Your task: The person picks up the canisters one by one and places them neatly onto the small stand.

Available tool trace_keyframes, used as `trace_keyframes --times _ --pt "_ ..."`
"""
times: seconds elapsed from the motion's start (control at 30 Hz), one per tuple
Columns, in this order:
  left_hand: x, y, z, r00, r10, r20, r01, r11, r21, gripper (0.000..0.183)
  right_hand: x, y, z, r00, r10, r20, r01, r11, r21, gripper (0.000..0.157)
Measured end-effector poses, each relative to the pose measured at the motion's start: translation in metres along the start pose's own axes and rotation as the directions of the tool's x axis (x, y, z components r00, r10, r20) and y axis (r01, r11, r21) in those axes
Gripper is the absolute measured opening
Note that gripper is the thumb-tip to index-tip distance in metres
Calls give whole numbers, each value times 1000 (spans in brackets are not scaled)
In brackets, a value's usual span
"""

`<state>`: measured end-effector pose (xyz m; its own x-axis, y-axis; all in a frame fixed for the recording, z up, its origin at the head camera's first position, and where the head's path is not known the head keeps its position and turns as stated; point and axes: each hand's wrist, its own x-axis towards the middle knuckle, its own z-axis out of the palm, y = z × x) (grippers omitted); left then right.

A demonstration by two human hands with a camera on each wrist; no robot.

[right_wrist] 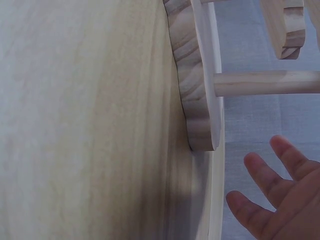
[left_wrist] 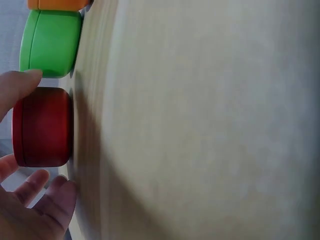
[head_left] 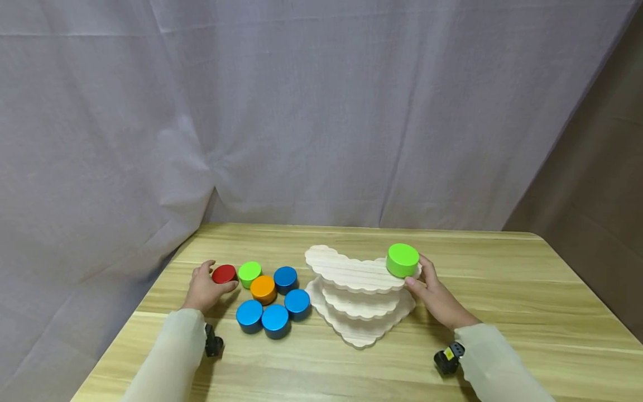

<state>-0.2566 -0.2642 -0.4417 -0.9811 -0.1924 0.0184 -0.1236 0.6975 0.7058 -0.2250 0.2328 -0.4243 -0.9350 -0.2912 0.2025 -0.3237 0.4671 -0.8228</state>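
My left hand (head_left: 203, 290) reaches round a red round tin (head_left: 224, 274), thumb on one side and fingers on the other. In the left wrist view the thumb tip lies by the tin's upper edge, while the relaxed fingers (left_wrist: 59, 200) stand a little apart below it. At the right end of the top tier of a wooden tiered stand (head_left: 351, 272) sits a bright green tin (head_left: 403, 260). My right hand (head_left: 439, 298) holds this tin from the right, thumb at its lower front and fingertips partly hidden behind it. The lower fingers spread in the right wrist view.
A second green tin (head_left: 250, 274) and an orange tin (head_left: 263, 290) stand beside the red one. Several blue tins (head_left: 276, 321) cluster between them and the stand. The wooden table's (head_left: 321, 374) far edge meets a grey curtain (head_left: 311, 111).
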Motion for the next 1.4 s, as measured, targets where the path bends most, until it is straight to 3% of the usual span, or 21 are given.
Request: trace_keyframes --times 0.37,0.93,1.1,1.4 --pt "5 -5 5 998 -53 16 54 998 -20 88 1 1 0 1000 3 -6 -3 1000 10 61" --pt "1 -4 8 999 -47 -13 45 994 -102 68 0 1 1 1000 -5 -9 5 1000 -1 61" --pt "1 -4 2 999 -31 -32 26 990 -135 67 1 1 1 1000 6 -6 -6 1000 -9 61" --pt "2 2 -9 993 8 -122 -19 996 -89 66 0 2 1 1000 6 0 -6 1000 -2 61"
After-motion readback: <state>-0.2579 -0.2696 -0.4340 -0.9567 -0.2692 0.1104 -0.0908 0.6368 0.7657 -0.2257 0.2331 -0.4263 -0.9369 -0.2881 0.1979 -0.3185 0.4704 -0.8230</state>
